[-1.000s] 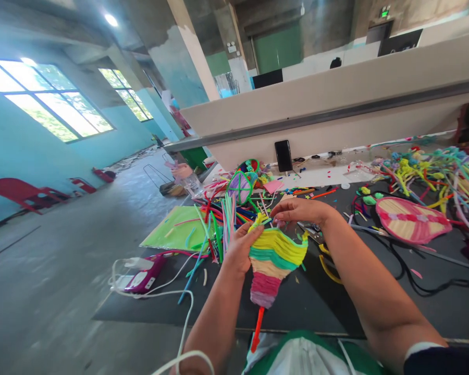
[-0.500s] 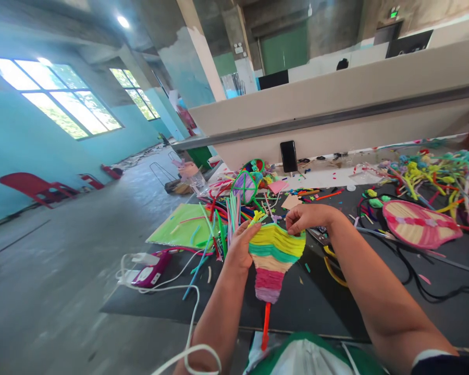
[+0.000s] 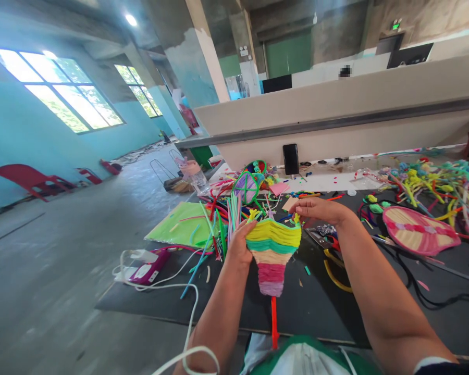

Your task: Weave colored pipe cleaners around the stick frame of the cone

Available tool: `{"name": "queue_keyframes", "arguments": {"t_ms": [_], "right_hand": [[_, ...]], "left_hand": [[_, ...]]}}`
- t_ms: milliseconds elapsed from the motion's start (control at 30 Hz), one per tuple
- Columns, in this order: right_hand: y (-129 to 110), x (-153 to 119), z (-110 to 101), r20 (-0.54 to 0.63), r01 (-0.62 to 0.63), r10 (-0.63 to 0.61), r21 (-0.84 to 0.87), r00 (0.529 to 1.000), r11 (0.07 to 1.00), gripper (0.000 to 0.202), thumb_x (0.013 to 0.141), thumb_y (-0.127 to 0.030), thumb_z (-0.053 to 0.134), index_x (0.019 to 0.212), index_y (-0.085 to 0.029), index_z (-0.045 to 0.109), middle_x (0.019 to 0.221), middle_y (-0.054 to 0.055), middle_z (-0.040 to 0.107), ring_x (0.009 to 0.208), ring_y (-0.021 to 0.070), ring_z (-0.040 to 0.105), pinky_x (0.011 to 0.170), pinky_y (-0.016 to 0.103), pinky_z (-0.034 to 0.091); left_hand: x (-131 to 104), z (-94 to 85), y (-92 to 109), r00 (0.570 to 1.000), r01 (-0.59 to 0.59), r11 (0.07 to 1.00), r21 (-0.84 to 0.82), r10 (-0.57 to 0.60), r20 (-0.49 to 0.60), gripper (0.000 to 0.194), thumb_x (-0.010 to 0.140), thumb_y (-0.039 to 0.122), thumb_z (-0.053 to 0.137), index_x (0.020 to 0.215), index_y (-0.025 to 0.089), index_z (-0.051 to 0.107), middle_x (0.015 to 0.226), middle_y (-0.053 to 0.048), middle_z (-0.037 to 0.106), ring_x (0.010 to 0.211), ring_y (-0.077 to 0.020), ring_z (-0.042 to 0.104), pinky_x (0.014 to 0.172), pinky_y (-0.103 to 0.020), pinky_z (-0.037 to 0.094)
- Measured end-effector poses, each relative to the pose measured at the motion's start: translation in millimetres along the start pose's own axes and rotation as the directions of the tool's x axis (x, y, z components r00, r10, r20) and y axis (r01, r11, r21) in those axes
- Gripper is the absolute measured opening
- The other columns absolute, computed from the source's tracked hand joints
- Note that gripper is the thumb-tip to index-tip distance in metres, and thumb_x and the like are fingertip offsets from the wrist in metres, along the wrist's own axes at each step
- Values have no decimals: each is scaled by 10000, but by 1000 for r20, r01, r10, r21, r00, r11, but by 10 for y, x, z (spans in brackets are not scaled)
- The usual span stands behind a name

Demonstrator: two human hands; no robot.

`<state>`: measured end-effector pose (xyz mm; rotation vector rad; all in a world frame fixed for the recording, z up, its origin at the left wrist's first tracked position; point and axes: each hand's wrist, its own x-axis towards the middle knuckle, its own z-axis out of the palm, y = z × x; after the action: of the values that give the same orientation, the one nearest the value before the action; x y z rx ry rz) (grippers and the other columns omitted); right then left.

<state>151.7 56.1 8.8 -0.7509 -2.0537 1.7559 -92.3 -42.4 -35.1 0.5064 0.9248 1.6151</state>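
A fan-shaped pipe-cleaner piece (image 3: 273, 252) hangs over the table's near side, banded in yellow, teal, cream, magenta and lilac, with an orange-red stem (image 3: 274, 320) pointing down at me. My left hand (image 3: 240, 245) is closed on its upper left edge, thumb in front, beside a small yellow flower (image 3: 253, 214). At the upper right corner sits another yellow flower (image 3: 297, 219). My right hand (image 3: 322, 211) reaches that flower with fingers stretched and loosely parted; its thumb is partly hidden. Scissors (image 3: 319, 238) and a yellow curved strip (image 3: 336, 273) lie below my right wrist.
Pipe cleaners (image 3: 234, 213) and a green sheet (image 3: 183, 224) lie left. A purple device (image 3: 150, 266) trails a white cable (image 3: 197, 297). A phone (image 3: 291, 159) leans against the partition. At right are a pink-edged fan piece (image 3: 420, 229), black cords (image 3: 414, 291) and a colourful heap (image 3: 430, 179).
My right fingers have loosened from a curled pinch and straightened, exposing the yellow flower at the right corner. The fan piece has tilted slightly. My left hand keeps its hold.
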Motion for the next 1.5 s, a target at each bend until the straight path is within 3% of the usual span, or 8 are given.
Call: {"name": "queue_keyframes", "arguments": {"t_ms": [133,333,633,800,1100,1300,1500], "right_hand": [[21,45,29,39,-65,68,-85,997,994,493,752,-598,633,968,-157,597,850,19,606,742,128,608,649,255,529],[56,122,86,52,-125,131,-119,990,985,432,706,-554,692,854,-162,584,740,-8,625,679,134,627,617,254,524],[129,217,148,10,-222,225,-142,974,965,409,718,-385,724,1000,-180,510,689,-18,640,567,130,631,540,241,526],[125,239,168,43,-222,235,-192,971,956,331,722,-301,701,989,-175,553,699,-18,641,517,110,610,499,217,503],[99,183,135,17,-209,213,-122,977,970,463,777,-431,672,1127,-189,491,741,-2,629,595,137,632,548,256,527],[84,143,110,-13,-231,231,-107,973,967,397,807,-488,620,1060,-196,527,728,3,618,618,155,631,605,310,540],[147,159,93,-39,-309,306,-136,951,941,194,857,-353,566,947,-186,525,663,3,612,571,149,618,569,291,531]], "left_hand": [[37,-13,-44,998,10,1000,8,-9,-60,372,611,201,767,961,137,659,792,-75,730,825,-271,707,767,-382,555],[58,-41,-74,997,47,998,-49,-50,-60,212,613,219,751,781,131,657,730,-71,722,751,-259,709,762,-379,554],[22,11,-99,998,60,996,-66,-61,-15,199,639,265,704,779,129,662,731,-91,725,839,-290,702,786,-398,548],[26,13,-151,993,46,994,-98,-56,-106,170,614,242,692,737,133,649,694,-72,716,789,-272,706,765,-385,554],[103,-39,-176,986,103,983,-151,-121,-117,187,662,228,648,799,103,666,747,-109,729,838,-291,703,797,-401,556],[129,-31,-247,986,160,976,-146,-164,-16,254,698,289,655,876,109,671,822,-102,739,868,-280,702,808,-393,557],[101,-41,-336,996,86,996,-21,-86,12,367,718,384,707,958,107,674,857,-105,740,859,-262,707,809,-366,545]]}}
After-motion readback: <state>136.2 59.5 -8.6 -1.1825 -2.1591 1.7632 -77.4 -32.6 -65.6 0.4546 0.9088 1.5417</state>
